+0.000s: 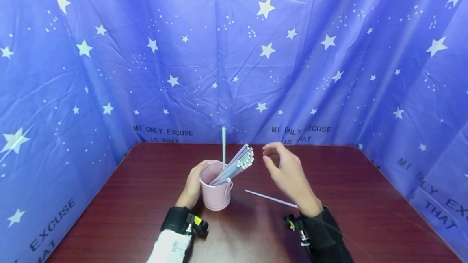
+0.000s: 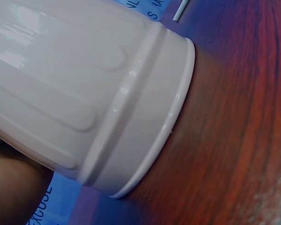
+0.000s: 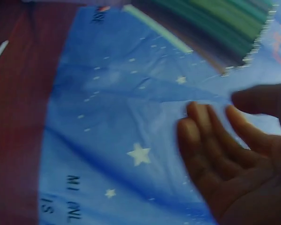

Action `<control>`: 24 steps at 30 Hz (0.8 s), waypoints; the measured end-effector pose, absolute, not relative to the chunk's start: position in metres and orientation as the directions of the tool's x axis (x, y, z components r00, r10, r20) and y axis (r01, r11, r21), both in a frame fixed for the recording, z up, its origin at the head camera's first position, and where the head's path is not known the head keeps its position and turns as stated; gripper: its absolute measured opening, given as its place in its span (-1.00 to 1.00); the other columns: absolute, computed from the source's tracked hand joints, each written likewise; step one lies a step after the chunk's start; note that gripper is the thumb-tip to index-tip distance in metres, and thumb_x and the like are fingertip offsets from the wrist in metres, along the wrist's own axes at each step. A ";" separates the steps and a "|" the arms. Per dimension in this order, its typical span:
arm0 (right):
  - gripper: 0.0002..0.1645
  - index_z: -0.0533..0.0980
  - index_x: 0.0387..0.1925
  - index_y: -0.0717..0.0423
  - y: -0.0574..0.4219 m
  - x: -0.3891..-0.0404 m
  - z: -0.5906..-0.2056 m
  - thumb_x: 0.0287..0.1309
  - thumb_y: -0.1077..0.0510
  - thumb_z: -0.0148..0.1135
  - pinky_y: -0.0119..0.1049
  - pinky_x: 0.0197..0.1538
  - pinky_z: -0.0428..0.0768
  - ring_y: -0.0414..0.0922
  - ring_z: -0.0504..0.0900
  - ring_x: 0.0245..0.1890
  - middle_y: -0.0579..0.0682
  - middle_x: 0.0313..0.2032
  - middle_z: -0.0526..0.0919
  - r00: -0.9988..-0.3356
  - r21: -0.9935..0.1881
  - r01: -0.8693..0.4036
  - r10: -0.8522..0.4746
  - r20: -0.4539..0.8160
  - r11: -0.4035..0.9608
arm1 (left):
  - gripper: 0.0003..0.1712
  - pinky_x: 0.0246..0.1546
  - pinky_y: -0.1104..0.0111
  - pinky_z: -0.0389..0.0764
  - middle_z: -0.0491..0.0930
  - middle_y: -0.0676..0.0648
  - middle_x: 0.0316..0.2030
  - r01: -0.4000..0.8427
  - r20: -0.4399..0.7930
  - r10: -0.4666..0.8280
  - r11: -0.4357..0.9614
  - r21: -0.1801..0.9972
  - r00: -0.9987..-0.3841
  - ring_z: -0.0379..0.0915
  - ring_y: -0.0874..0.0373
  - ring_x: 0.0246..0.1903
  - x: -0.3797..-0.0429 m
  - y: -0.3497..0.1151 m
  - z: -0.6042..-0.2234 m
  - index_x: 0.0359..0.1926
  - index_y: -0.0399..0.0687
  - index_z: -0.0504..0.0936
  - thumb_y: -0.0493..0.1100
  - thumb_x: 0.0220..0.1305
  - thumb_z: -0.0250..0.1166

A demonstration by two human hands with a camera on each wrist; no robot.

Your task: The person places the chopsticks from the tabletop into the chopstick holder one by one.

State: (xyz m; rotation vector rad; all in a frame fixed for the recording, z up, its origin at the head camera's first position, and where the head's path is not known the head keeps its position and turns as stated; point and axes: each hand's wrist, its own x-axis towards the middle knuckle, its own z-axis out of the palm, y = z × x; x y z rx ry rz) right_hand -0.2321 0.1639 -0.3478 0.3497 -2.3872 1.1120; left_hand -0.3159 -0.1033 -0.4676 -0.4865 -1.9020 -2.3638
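Note:
A pale pink bucket (image 1: 216, 196) stands upright on the table, and my left hand (image 1: 193, 182) grips its left side. Seen from the left wrist, the bucket's wall (image 2: 84, 79) fills much of the picture, with part of the hand (image 2: 18, 183) at lower left. A bundle of thin pastel sticks (image 1: 234, 167), maybe straws, leans rightward out of the bucket. One pale green stick (image 1: 224, 145) stands upright behind it. My right hand (image 1: 289, 169) hovers right of the bundle, apart from it, its fingers loosely bent around nothing; the right wrist view shows the bare palm (image 3: 239, 178).
A single lilac stick (image 1: 270, 199) lies on the dark red table (image 1: 146, 214), right of the bucket and partly behind the right forearm. Blue star-printed cloth (image 1: 204, 72) hangs along the table's back and both sides.

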 end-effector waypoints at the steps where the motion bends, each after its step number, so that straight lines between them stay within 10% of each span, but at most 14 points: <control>1: -0.73 0.63 0.06 0.16 0.165 -0.235 -0.352 0.36 0.32 0.35 -0.16 -0.02 0.73 -0.03 0.76 -0.13 0.07 -0.12 0.81 -0.872 -0.631 -0.392 -0.053 0.486 0.669 | -0.45 0.22 0.42 0.62 0.72 -0.39 0.14 0.243 0.280 0.142 -0.234 0.941 -0.949 0.69 0.23 0.05 -0.316 -0.103 -0.468 0.24 -0.61 0.57 -0.22 0.63 -0.16; 11: -0.68 0.66 -0.11 0.10 0.186 -0.245 -0.388 0.11 0.16 0.56 0.16 -0.03 0.68 0.06 0.72 -0.09 0.07 -0.13 0.77 -0.988 -0.385 -0.115 -0.144 -0.048 0.916 | -0.44 0.22 0.40 0.62 0.65 -0.50 0.18 0.212 0.251 0.136 -0.251 0.944 -0.958 0.69 0.22 0.04 -0.315 -0.104 -0.469 0.26 -0.61 0.56 -0.21 0.63 -0.15; 24: -0.74 0.59 -0.46 0.13 0.231 -0.249 -0.404 -0.22 0.41 0.49 0.13 -0.15 0.71 0.05 0.63 -0.31 0.14 -0.27 0.73 -0.970 -0.092 0.039 0.016 -0.242 0.995 | -0.45 0.22 0.40 0.62 0.71 -0.39 0.15 0.213 0.250 0.139 -0.235 0.948 -0.958 0.70 0.21 0.05 -0.314 -0.104 -0.466 0.24 -0.55 0.60 -0.21 0.62 -0.14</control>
